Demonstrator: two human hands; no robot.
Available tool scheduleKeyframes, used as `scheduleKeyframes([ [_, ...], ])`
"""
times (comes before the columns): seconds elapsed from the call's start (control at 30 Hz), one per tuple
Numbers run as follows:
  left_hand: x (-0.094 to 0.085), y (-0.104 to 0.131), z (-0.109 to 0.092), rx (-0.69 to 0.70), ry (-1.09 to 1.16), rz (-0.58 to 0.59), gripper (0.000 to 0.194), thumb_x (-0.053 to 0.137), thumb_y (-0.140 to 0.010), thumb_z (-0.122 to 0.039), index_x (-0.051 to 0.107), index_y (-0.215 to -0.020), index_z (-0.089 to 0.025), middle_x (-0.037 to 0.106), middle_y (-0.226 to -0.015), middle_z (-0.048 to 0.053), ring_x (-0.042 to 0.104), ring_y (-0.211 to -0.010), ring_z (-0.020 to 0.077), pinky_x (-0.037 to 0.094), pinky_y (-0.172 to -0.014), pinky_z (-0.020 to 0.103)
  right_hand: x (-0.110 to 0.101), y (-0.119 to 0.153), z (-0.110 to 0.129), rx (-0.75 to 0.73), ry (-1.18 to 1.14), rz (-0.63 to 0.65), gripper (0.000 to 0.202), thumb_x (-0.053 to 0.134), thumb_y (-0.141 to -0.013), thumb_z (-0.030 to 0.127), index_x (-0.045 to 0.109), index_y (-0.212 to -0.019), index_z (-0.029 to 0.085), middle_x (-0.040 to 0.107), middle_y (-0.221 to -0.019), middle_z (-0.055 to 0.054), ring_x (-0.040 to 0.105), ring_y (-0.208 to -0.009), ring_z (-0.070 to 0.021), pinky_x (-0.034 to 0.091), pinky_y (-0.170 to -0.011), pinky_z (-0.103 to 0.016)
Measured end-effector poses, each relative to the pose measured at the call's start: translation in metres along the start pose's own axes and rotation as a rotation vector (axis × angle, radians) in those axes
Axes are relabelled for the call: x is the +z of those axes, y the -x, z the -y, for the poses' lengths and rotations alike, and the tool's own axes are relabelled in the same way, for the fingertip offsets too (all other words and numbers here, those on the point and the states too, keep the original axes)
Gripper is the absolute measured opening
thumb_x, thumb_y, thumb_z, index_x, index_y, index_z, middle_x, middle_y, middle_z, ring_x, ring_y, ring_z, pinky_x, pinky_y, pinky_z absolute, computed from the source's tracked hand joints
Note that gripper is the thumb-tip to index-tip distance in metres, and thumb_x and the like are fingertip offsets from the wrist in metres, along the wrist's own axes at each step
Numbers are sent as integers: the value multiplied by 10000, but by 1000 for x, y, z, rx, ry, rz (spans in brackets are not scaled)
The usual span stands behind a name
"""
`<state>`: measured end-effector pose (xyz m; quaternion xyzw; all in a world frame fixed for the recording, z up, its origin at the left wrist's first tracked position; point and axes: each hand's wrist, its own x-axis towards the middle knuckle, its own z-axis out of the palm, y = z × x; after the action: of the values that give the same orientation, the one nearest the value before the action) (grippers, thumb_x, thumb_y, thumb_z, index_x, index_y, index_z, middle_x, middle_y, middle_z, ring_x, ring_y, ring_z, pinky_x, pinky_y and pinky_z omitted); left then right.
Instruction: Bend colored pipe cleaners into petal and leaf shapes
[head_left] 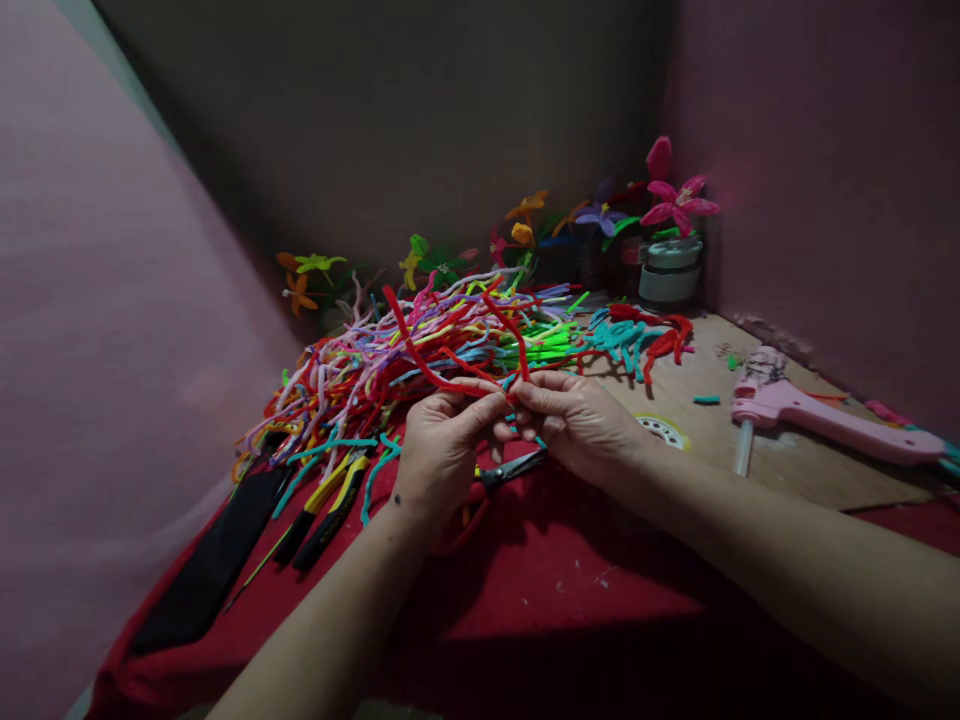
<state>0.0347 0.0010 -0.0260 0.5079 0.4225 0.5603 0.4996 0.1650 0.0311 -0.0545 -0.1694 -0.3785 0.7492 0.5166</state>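
Note:
A red fuzzy stem (417, 357) is pinched between the thumb and fingers of my left hand (448, 440), its free end rising up and to the left. My right hand (574, 420) meets the left at the fingertips and pinches red stem too, with another red length (517, 335) standing up above it. Whether the two lengths are one piece is hidden by the fingers. Behind both hands lies a large heap of many-coloured fuzzy stems (360, 365). Scissors (514, 468) lie just below the fingertips.
Yellow-black pliers (330, 505) and a black pouch (217, 560) lie on the red cloth (570, 590) at left. At right, a pink glue gun (832, 415) and a white spool (661, 432) rest on a board (720, 350). Fuzzy flowers (681, 205) stand behind.

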Motion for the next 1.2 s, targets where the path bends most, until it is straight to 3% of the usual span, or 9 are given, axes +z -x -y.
scheduleKeyframes([
  [0.13, -1, 0, 1, 45, -54, -62, 144, 701, -640, -223, 632, -725, -130, 604, -569, -10, 534, -431, 68, 443, -418, 170, 0, 3, 3, -46, 264, 9, 191, 683, -671, 287, 566, -651, 138, 571, -596, 9, 518, -504, -80, 398, -507, -224],
  [0.23, -2, -1, 2, 42, -77, -44, 143, 697, -642, -219, 633, -732, -129, 612, -593, -4, 542, -441, 77, 444, -406, 179, 4, 7, 7, -83, 460, -37, 224, 667, -676, 319, 549, -610, 140, 540, -524, 18, 470, -453, -75, 355, -463, -218],
  [0.57, -4, -3, 4, -3, -74, -28, 183, 729, -599, -212, 629, -709, -107, 616, -606, 14, 551, -440, 101, 452, -366, 201, 9, 10, 13, -225, 1006, -121, 220, 589, -708, 181, 525, -500, 146, 427, -470, 44, 366, -482, -70, 289, -500, -229],
  [0.77, -5, -5, 1, -90, -135, 59, 175, 722, -602, -214, 659, -706, -87, 640, -610, 49, 564, -476, 109, 460, -410, 199, 6, 10, 8, -287, 1199, -2, 163, 551, -696, 90, 637, -574, 157, 591, -579, -14, 489, -562, -109, 341, -560, -242],
  [0.87, -6, -6, 0, -93, -85, 57, 161, 727, -599, -213, 644, -673, -97, 608, -545, 19, 544, -444, 94, 448, -416, 192, 6, 9, 9, -139, 1053, -23, 137, 571, -675, 92, 639, -573, 151, 576, -527, -7, 480, -490, -99, 353, -506, -238],
  [1.03, -11, -9, -3, -169, 60, 42, 188, 739, -592, -228, 613, -678, -117, 515, -436, -39, 426, -343, 36, 317, -348, 143, 2, 5, 12, 216, 391, 132, 108, 642, -675, 212, 652, -662, 105, 627, -587, -35, 529, -452, -93, 431, -431, -223],
  [1.2, -15, -10, -1, -234, 107, 97, 212, 732, -606, -236, 606, -732, -122, 437, -371, -73, 370, -315, 27, 311, -356, 144, -3, 2, 7, 396, 125, 195, 117, 669, -665, 186, 618, -654, 80, 651, -642, -66, 568, -474, -87, 453, -401, -179],
])
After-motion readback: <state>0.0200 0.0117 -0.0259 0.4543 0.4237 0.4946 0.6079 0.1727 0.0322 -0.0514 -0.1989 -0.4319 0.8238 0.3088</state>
